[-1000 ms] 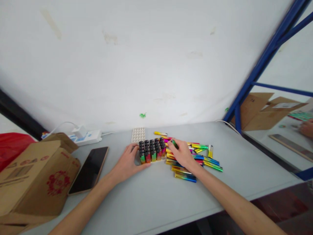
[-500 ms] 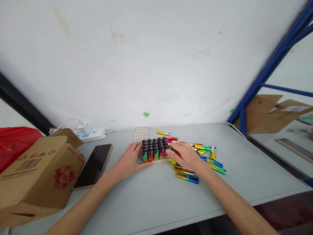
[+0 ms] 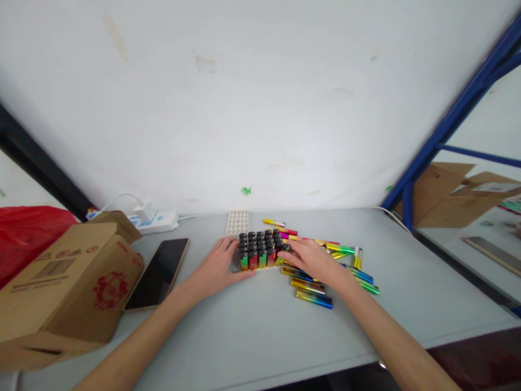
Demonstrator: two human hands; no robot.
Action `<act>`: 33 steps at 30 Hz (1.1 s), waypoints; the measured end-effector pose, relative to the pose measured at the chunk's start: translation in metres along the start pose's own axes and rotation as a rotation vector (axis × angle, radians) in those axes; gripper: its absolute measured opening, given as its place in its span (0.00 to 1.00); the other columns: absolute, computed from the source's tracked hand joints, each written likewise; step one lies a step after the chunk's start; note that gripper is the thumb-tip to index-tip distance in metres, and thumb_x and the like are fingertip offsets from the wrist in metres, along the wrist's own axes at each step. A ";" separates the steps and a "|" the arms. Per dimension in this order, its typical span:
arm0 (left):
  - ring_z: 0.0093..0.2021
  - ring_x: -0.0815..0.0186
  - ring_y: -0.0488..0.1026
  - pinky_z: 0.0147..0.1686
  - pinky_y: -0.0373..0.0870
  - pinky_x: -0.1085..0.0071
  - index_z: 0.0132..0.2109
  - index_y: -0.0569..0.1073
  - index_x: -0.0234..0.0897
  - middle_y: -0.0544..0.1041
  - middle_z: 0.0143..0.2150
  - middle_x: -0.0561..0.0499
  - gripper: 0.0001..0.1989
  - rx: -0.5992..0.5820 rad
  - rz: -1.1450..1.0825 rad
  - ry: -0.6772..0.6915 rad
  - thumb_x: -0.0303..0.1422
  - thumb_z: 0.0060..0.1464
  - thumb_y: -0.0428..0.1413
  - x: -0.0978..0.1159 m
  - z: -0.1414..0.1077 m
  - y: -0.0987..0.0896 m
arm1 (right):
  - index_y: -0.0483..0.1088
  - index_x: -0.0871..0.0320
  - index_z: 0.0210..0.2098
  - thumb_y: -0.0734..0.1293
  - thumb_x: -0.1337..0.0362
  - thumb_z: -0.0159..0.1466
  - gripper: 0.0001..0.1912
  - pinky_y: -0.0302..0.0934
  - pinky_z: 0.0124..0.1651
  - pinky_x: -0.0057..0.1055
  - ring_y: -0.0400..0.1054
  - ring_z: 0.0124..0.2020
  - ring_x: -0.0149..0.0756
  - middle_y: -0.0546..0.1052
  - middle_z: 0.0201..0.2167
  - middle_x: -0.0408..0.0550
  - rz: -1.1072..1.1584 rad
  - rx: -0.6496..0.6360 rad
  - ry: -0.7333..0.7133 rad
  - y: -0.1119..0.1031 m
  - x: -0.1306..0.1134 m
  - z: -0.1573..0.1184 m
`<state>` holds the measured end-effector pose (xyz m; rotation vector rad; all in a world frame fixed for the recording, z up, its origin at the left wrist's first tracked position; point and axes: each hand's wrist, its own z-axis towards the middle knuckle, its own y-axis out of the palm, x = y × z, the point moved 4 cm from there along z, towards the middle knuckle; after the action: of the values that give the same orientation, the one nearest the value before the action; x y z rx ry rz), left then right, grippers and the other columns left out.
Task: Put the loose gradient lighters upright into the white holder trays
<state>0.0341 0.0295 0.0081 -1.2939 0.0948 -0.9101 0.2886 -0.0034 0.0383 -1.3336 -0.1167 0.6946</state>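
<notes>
Several rows of lighters (image 3: 262, 258) with black tops and shiny coloured bodies stand upright, packed together on a pale base whose edge just shows at the front. My left hand (image 3: 220, 265) is curled around the left end of this base, thumb along its front edge and fingers at its left side. At the right end, my right hand (image 3: 309, 259) pinches one yellow-green lighter (image 3: 280, 258), its black top slightly tilted against the others. Loose lighters (image 3: 313, 298) in gold, blue, green and red lie scattered under and beyond my right hand.
A white tray with a grid of holes (image 3: 237, 222) lies behind the lighters. To the left are a phone (image 3: 158, 274), a cardboard box (image 3: 77, 288), a power strip (image 3: 158, 221) and a red bag (image 3: 32, 233). A blue metal frame (image 3: 408, 201) stands at the right.
The lighter in my right hand has moved in against the right end of the upright rows, and its black top now shows. My left hand stays in place; the view has shifted slightly.
</notes>
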 end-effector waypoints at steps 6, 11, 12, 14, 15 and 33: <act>0.60 0.49 0.68 0.63 0.67 0.51 0.56 0.71 0.38 0.72 0.58 0.41 0.34 -0.005 0.015 -0.010 0.58 0.52 0.62 -0.001 0.000 0.001 | 0.72 0.57 0.47 0.58 0.49 0.75 0.20 0.64 0.45 0.34 0.75 0.42 0.42 0.80 0.41 0.53 -0.021 -0.087 -0.005 0.001 0.000 0.000; 0.60 0.49 0.69 0.62 0.68 0.51 0.56 0.71 0.38 0.72 0.58 0.41 0.34 0.002 0.014 -0.013 0.58 0.52 0.62 0.000 0.000 0.001 | 0.71 0.58 0.39 0.59 0.45 0.73 0.22 0.61 0.38 0.33 0.73 0.36 0.42 0.79 0.35 0.51 -0.068 -0.071 0.007 0.007 -0.005 0.002; 0.60 0.49 0.68 0.62 0.68 0.52 0.56 0.71 0.39 0.72 0.58 0.41 0.34 0.008 0.007 -0.006 0.58 0.52 0.62 0.000 -0.001 0.001 | 0.71 0.57 0.37 0.60 0.44 0.72 0.23 0.60 0.37 0.32 0.72 0.35 0.41 0.78 0.34 0.50 -0.057 -0.077 0.004 0.006 -0.004 0.002; 0.60 0.49 0.68 0.62 0.68 0.52 0.56 0.71 0.39 0.72 0.59 0.41 0.33 0.021 -0.011 0.001 0.57 0.53 0.62 -0.001 -0.002 0.002 | 0.71 0.57 0.35 0.60 0.43 0.72 0.24 0.57 0.34 0.30 0.70 0.31 0.37 0.77 0.30 0.46 0.013 -0.079 0.020 0.001 -0.001 -0.001; 0.61 0.49 0.68 0.62 0.68 0.52 0.56 0.71 0.39 0.71 0.59 0.41 0.33 0.024 -0.018 -0.001 0.56 0.52 0.63 -0.002 -0.002 0.003 | 0.71 0.56 0.33 0.59 0.44 0.72 0.24 0.56 0.34 0.29 0.68 0.30 0.35 0.76 0.29 0.44 0.062 -0.060 0.038 -0.003 0.002 -0.003; 0.64 0.47 0.64 0.65 0.64 0.48 0.65 0.66 0.42 0.66 0.65 0.40 0.40 0.018 -0.058 -0.006 0.53 0.51 0.65 0.002 -0.005 -0.001 | 0.76 0.59 0.52 0.76 0.59 0.62 0.21 0.66 0.51 0.35 0.73 0.47 0.43 0.78 0.48 0.57 -0.063 -0.384 -0.302 0.054 -0.034 0.191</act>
<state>0.0325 0.0244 0.0081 -1.2882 0.0445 -0.9551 0.1524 0.1448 0.0491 -1.5728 -0.5555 0.8447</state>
